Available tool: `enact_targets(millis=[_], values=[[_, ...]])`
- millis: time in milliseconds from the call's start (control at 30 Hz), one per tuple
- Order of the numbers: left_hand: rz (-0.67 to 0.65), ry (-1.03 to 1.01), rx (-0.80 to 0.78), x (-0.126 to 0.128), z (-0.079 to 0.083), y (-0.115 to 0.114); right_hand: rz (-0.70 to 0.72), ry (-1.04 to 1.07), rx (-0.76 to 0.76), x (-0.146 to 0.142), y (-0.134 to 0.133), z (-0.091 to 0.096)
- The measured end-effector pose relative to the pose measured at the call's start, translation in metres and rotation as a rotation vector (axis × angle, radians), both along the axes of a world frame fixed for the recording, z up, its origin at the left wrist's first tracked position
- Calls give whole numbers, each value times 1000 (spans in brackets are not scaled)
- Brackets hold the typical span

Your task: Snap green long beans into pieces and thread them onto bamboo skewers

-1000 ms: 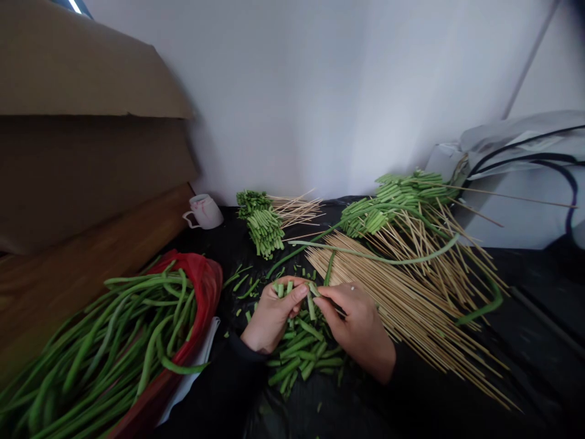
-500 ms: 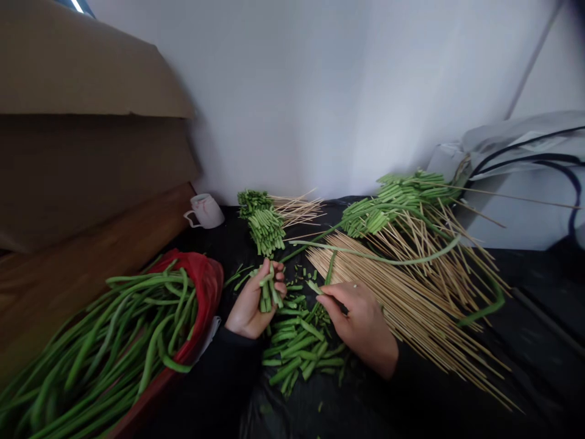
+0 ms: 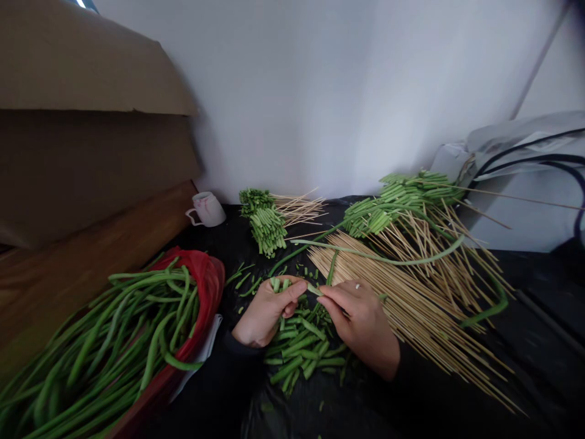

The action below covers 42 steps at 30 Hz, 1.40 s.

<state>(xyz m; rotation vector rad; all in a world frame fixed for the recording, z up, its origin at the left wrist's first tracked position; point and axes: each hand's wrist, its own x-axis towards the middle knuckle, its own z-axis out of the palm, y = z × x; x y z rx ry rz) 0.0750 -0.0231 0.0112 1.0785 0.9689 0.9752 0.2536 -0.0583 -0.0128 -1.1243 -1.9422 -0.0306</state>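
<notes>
Short cut green bean pieces [image 3: 276, 284] are tucked in my left hand [image 3: 269, 308], which is closed around them. Its thumb and fingertips reach one end of a pale bean piece [image 3: 314, 289]. My right hand [image 3: 361, 320], with a ring on one finger, pinches the other end of that same piece. Below both hands lies a loose pile of cut bean pieces [image 3: 301, 347] on black plastic sheeting [image 3: 292, 417]. Bamboo skewers [image 3: 411, 311] lie side by side just right of my right hand.
A red bag [image 3: 208, 289] full of long green beans [image 3: 114, 347] sits at left, below a cardboard box [image 3: 100, 146]. Behind are a white mug [image 3: 209, 210], skewered bean bundles [image 3: 268, 230] and a larger skewered stack [image 3: 402, 201]. Black cables [image 3: 539, 157] hang at right.
My left hand has turned over and moved right, its fingers now meeting the bean piece held by my right hand. My right hand has stayed nearly in place.
</notes>
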Motion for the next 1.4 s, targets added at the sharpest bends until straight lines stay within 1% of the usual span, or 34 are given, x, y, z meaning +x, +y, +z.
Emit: enact_targets(millis=[67, 200, 300, 533, 667, 733, 800, 933, 1000, 1033, 1133, 1267, 1333, 1400], values=[[11, 57, 47, -1, 0, 1, -7, -18, 0, 1, 0, 1], [27, 251, 185, -3, 3, 1, -31, -18, 3, 1, 0, 1], [33, 317, 229, -4, 6, 0, -35, -17, 16, 2, 1, 2], [-29, 320, 216, -5, 6, 1, -51, -27, 34, 3, 2, 4], [-16, 359, 262, -3, 8, -1, -48, -45, 45, 3, 1, 4], [-21, 351, 259, -2, 8, -1, -45, -44, 48, 2, 0, 5], [-51, 288, 206, -1, 7, -2, -35, -24, 50, 2, 0, 5], [-164, 45, 43, 1, 6, -4, 20, 11, 33, 0, -2, 4], [-211, -4, 0, 2, 6, -5, 43, 30, 30, -1, -2, 3], [-223, 9, 1, 2, 5, -6, 50, 47, 34, -2, -3, 2], [-230, 143, 64, 3, 3, -7, 68, 105, 61, -3, -4, 2], [-265, 298, 204, 5, 4, -9, 75, 125, 119, -2, -4, 7], [-217, 313, 254, 5, 7, -10, 48, 109, 132, 1, -3, 9], [-126, 266, 263, 5, 10, -10, 20, 77, 112, 2, -2, 11]])
